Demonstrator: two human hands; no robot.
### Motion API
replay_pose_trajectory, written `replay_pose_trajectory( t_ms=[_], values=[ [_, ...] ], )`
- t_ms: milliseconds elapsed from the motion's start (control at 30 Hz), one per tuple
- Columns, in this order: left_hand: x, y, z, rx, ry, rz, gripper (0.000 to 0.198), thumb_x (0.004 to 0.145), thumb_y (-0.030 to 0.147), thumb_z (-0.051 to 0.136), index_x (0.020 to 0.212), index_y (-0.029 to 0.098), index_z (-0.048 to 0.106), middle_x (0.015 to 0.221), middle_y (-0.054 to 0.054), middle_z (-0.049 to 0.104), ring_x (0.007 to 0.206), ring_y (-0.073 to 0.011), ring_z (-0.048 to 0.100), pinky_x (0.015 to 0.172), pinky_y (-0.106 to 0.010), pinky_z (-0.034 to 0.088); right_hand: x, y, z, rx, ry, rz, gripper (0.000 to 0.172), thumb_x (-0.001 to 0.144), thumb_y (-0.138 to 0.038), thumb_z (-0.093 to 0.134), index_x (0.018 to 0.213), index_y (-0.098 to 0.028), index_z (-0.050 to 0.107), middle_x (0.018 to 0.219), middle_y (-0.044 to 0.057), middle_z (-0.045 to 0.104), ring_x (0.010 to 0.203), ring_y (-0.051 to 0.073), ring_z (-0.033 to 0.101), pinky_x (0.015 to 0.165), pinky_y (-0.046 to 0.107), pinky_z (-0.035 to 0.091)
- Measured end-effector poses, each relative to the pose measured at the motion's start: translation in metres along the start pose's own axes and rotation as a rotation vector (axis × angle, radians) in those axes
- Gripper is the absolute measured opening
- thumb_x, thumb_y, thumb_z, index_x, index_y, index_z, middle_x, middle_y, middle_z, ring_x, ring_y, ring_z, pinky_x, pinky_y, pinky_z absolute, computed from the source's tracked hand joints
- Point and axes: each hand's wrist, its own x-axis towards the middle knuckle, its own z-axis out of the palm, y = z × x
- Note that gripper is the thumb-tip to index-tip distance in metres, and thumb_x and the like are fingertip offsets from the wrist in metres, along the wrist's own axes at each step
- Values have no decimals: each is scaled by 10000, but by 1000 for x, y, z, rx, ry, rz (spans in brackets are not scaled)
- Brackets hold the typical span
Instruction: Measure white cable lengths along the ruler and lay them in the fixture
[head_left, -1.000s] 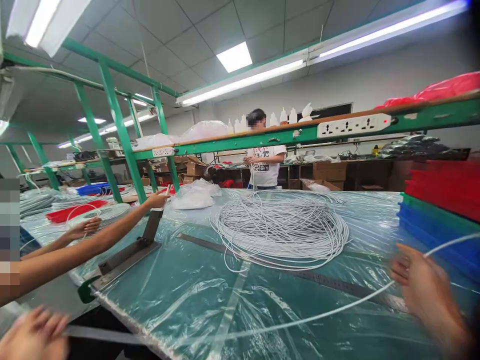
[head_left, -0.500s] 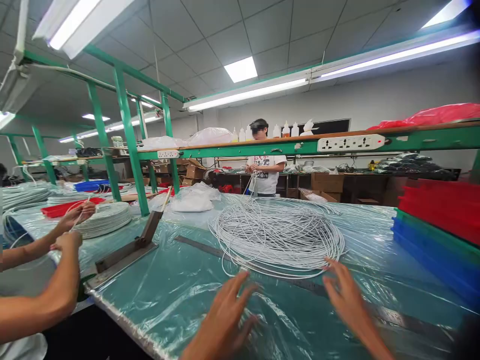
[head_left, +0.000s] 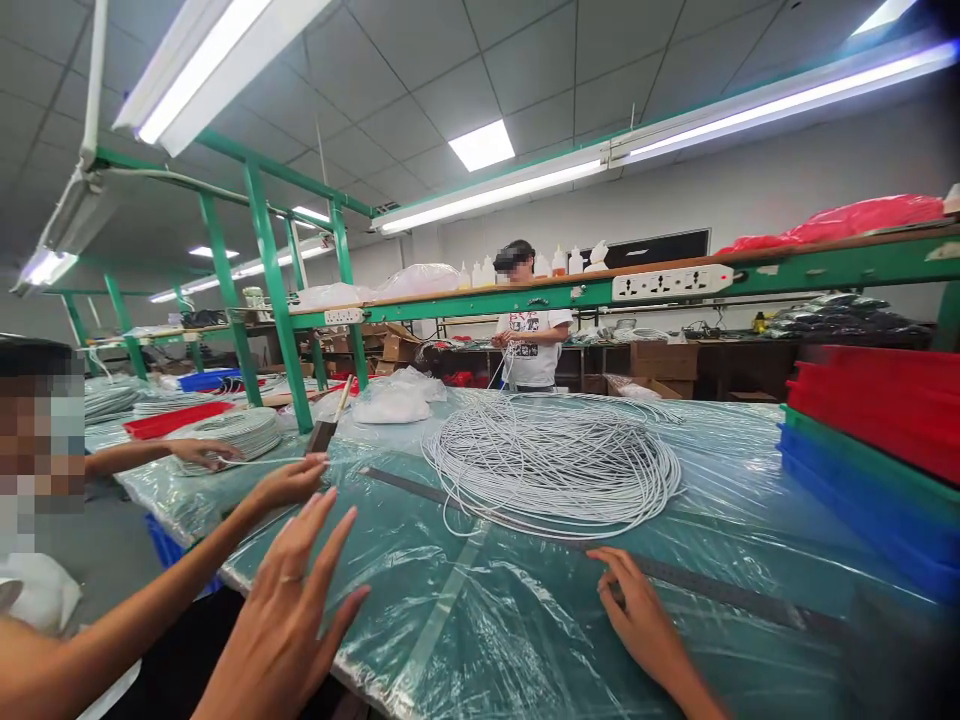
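Cable strand [head_left: 262,461]: far left, now stretched between a co-worker's hands [head_left: 289,482], which were close together a half-second ago.
Left hand [head_left: 289,595]: shifted left from mid-table, fingers spread, holding nothing, just beside the co-worker's nearer hand.
Cable coil [head_left: 555,465]: unmoved, lying mid-table.
Right hand [head_left: 637,610]: drawn back from the coil's edge, fingers loosely bent, nothing visible in them.
Steel ruler [head_left: 705,587]: at those fingertips; contact unclear.
Stacked bins [head_left: 874,410]: unmoved, far right.

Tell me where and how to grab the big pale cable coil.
Probably best by the near right rim of the coil, from the front, with the right hand hooked under the outer strands: it lies wide and flat, and they bunch along that curve.
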Motion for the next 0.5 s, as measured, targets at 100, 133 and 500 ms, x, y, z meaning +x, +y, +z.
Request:
replay_pose_trajectory(
  t_ms=[100,133,500],
  values=[
    [16,9,19,9,-60,166,479,1040,307,315,1496,175,247,1452,-138,287,1350,-305,295,1137,-474,239,-1,-1,-4,-13,19,8,292,828,-280,420,1020,-209,628,1119,110,574,690,165,602,618,324,547],
    [15,14,27,-7,-94,234,430,1034,259,315,1456,177,324,1406,-127,364,1308,-290,363,1128,-467,255,-2,-2,-5,-16,22,4,294,828,-272,416,1024,-208,626,1112,109,576,699,167,604,626,325,545],
    [-7,-14,35,-577,-380,266,735,1087,446,68,748,165,656,709,-26,525,629,-96,576,556,-145,445,8,4,11,-282,-146,-15,335,850,-116,353,1071,-150,602,1087,119,577,827,181,617,787,334,493]
  ],
)
